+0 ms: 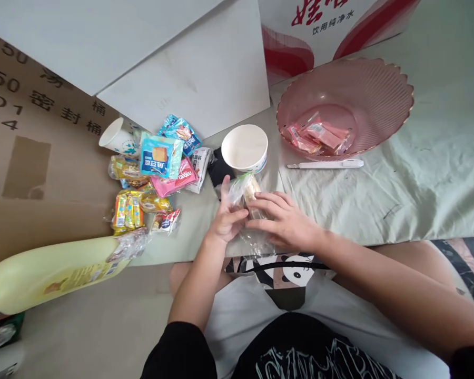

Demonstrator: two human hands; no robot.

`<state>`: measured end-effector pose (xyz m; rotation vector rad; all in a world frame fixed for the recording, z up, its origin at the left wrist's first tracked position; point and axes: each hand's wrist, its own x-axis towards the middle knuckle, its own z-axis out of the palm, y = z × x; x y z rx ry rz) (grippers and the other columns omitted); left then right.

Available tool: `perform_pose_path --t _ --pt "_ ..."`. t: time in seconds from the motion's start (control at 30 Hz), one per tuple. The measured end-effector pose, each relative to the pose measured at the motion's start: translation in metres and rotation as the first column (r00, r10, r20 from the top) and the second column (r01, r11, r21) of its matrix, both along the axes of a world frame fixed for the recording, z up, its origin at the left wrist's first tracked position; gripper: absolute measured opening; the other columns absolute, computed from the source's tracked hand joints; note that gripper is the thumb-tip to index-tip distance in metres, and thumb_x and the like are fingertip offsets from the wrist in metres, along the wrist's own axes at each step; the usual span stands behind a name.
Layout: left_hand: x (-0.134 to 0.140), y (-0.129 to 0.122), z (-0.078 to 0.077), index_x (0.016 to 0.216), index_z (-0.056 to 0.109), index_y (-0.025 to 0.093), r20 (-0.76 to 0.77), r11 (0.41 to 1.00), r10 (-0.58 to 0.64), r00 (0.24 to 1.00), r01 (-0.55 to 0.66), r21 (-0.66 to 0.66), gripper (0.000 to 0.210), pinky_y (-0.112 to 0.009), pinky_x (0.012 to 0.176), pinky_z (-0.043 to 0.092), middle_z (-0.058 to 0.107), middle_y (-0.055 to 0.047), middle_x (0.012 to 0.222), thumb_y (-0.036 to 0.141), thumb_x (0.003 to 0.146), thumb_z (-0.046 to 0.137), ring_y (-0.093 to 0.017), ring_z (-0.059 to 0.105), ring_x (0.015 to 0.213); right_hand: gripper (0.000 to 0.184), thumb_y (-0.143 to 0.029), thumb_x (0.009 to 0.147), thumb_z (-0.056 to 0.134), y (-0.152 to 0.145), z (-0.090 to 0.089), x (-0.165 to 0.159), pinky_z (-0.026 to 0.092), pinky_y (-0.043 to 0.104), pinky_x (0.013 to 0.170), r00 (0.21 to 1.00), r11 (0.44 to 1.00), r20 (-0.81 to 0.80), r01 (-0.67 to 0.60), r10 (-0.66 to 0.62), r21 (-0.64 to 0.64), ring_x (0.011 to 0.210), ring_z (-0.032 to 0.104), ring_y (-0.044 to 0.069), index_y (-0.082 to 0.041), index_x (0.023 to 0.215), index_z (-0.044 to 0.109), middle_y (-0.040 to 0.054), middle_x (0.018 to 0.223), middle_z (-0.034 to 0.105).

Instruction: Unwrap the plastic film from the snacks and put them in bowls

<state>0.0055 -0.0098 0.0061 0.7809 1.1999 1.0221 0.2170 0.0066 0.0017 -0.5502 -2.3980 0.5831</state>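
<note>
Near the table's front edge, a clear plastic bag with a pale, bread-coloured piece at its top lies between my two hands. My left hand grips the bag's left side, one finger pointing up and the others curled in. From the right, my right hand holds the bag with its fingers laid across the front; its thumb is hidden. Just beyond the bag stands a white paper bowl. A dark flat item lies partly under the bowl and my left hand.
Several wrapped snacks and a tipped paper cup lie to the left, beside a yellow bottle. Right of the bowl are a pink scalloped basin holding pink packets and a white utility knife. Boxes stand behind.
</note>
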Motion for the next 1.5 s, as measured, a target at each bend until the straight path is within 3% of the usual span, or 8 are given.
perform_pose_path --t 0.1,0.4,0.6,0.77,0.9,1.17,1.3,1.5 --pt "-0.002 -0.002 -0.002 0.154 0.020 0.047 -0.017 0.998 -0.049 0.999 0.050 0.046 0.109 -0.034 0.085 0.058 0.066 -0.001 0.126 0.042 0.067 0.085 -0.021 0.070 0.106 0.019 -0.027 0.099 0.057 -0.004 -0.003 -0.007 0.042 0.049 0.108 0.994 1.000 -0.109 0.003 -0.001 0.018 0.138 0.048 0.029 -0.024 0.111 0.071 0.0124 0.136 0.063" --pt "0.001 -0.015 -0.018 0.117 0.045 0.031 -0.273 0.941 0.024 0.962 0.071 0.332 0.050 -0.026 0.067 0.049 0.057 0.002 0.092 0.056 0.084 0.074 -0.012 0.056 0.071 0.018 -0.028 0.096 0.061 0.005 -0.001 -0.011 0.053 0.041 0.091 0.950 0.956 -0.272 0.073 -0.153 -0.285 0.102 0.062 0.024 -0.022 0.084 0.074 0.0086 0.101 0.066" --pt "0.004 -0.018 -0.016 0.120 0.059 0.029 -0.406 0.879 0.059 0.912 0.145 0.454 0.037 -0.039 0.093 0.051 0.064 -0.007 0.114 0.056 0.101 0.045 -0.023 0.064 0.101 0.014 -0.029 0.093 0.060 -0.003 -0.004 -0.015 0.052 0.035 0.073 0.911 0.886 -0.166 0.304 -0.378 -0.351 0.084 0.060 0.020 -0.021 0.083 0.066 0.0073 0.093 0.062" --pt "0.002 -0.021 -0.019 0.129 0.056 0.030 -0.535 0.808 -0.006 0.845 0.319 0.496 0.051 -0.042 0.094 0.052 0.065 -0.008 0.119 0.048 0.085 0.074 -0.026 0.065 0.106 0.017 -0.032 0.089 0.059 0.002 0.004 -0.011 0.043 0.029 0.057 0.896 0.816 -0.019 0.396 -0.444 -0.421 0.062 0.050 0.016 -0.024 0.078 0.048 -0.0001 0.070 0.053" --pt "0.001 -0.021 -0.024 0.120 0.060 0.029 -0.591 0.805 0.080 0.803 0.298 0.513 0.033 -0.037 0.085 0.054 0.066 -0.005 0.107 0.036 0.089 0.069 -0.021 0.066 0.095 0.010 -0.033 0.092 0.055 0.017 0.019 0.018 0.050 0.037 0.073 0.898 0.873 -0.036 0.417 -0.439 -0.252 0.079 0.061 0.022 -0.024 0.091 0.057 0.0065 0.084 0.065" --pt "0.002 -0.015 -0.014 0.098 0.074 0.025 -0.557 0.846 0.122 0.822 0.207 0.491 0.021 -0.032 0.073 0.055 0.064 -0.006 0.096 0.043 0.095 0.063 -0.017 0.063 0.081 0.033 -0.024 0.092 0.055 0.032 0.008 0.054 0.047 0.054 0.097 0.724 0.776 0.317 0.627 -0.613 0.066 0.120 0.058 0.038 -0.018 0.124 0.061 0.0191 0.132 0.064" --pt "0.003 -0.011 -0.007 0.092 0.077 0.025 -0.584 0.867 0.072 0.809 0.239 0.438 0.026 -0.028 0.059 0.050 0.063 -0.005 0.088 0.045 0.096 0.061 -0.013 0.056 0.066 0.036 -0.019 0.094 0.050 0.033 0.006 0.052 0.049 0.052 0.094 0.710 0.774 0.337 0.624 -0.618 0.107 0.108 0.061 0.036 -0.015 0.128 0.061 0.0203 0.126 0.067" --pt "0.004 -0.009 -0.004 0.089 0.073 0.024 -0.601 0.874 0.044 0.798 0.261 0.410 0.025 -0.028 0.058 0.048 0.063 -0.004 0.087 0.045 0.095 0.061 -0.014 0.055 0.069 0.021 -0.023 0.096 0.050 0.031 0.005 0.050 0.047 0.044 0.078 0.709 0.775 0.344 0.623 -0.616 0.103 0.083 0.061 0.030 -0.020 0.096 0.071 0.0123 0.091 0.074"
